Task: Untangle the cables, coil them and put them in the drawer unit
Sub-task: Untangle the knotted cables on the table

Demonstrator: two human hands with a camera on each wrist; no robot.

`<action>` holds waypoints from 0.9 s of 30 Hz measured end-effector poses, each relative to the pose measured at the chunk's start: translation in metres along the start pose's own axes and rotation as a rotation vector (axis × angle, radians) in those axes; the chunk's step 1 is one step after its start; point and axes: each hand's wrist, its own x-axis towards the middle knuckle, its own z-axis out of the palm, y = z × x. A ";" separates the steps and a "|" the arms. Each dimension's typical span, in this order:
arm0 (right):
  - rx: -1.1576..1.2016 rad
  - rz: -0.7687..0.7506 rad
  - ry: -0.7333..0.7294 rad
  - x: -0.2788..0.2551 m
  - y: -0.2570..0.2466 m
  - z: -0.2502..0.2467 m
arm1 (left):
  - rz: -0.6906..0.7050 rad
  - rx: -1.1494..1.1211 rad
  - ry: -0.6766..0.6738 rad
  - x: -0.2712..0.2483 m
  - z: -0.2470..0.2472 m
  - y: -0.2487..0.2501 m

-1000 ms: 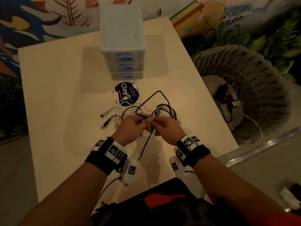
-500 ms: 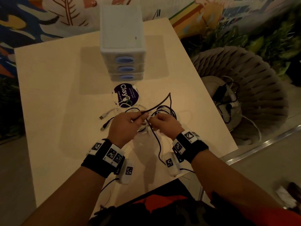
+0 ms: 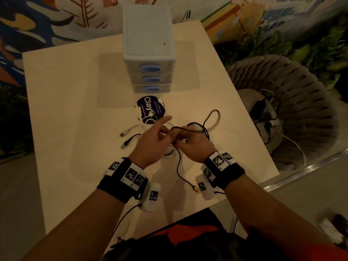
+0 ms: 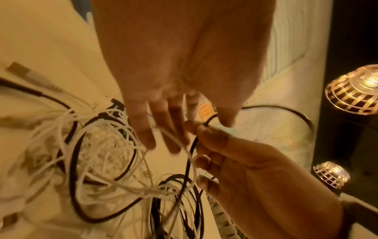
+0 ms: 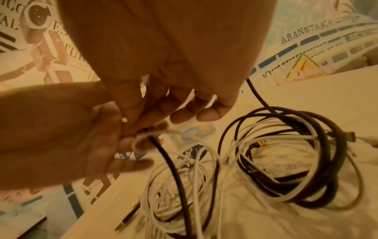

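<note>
A tangle of black and white cables (image 3: 199, 129) lies on the table in front of the white drawer unit (image 3: 148, 53), whose three blue-handled drawers are closed. My right hand (image 3: 180, 137) pinches a black cable (image 5: 174, 169) just above the tangle. One loop of it (image 3: 213, 117) arcs to the right, and its plug end (image 3: 195, 189) hangs toward the near edge. My left hand (image 3: 160, 129) is beside it with straight fingers (image 4: 143, 134), and a white strand (image 4: 175, 142) crosses them. The hands hide part of the tangle.
A white USB plug (image 3: 124, 133) and a black one (image 3: 124, 146) stick out left of the tangle. A round dark sticker (image 3: 150, 110) lies between the cables and the drawers. A grey woven chair (image 3: 282, 113) holding other cables stands right of the table (image 3: 66, 110).
My left hand has let go of the black cable and straightened its fingers. The raised black loop has dropped lower and swung to the right. The right hand keeps its pinch.
</note>
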 end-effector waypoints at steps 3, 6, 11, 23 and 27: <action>0.102 0.026 -0.025 0.006 0.002 -0.006 | -0.088 -0.019 -0.175 -0.005 0.006 -0.002; 0.233 0.085 0.004 0.008 0.003 -0.010 | -0.058 0.072 -0.187 -0.010 0.006 -0.015; 0.364 0.111 0.110 0.008 -0.008 -0.023 | 0.049 0.353 -0.184 -0.008 0.004 -0.025; 0.392 0.160 0.236 0.007 -0.017 -0.026 | -0.005 0.548 -0.097 -0.013 0.001 -0.040; 0.403 0.278 0.200 0.007 -0.019 -0.032 | -0.003 0.421 -0.029 -0.018 0.005 -0.031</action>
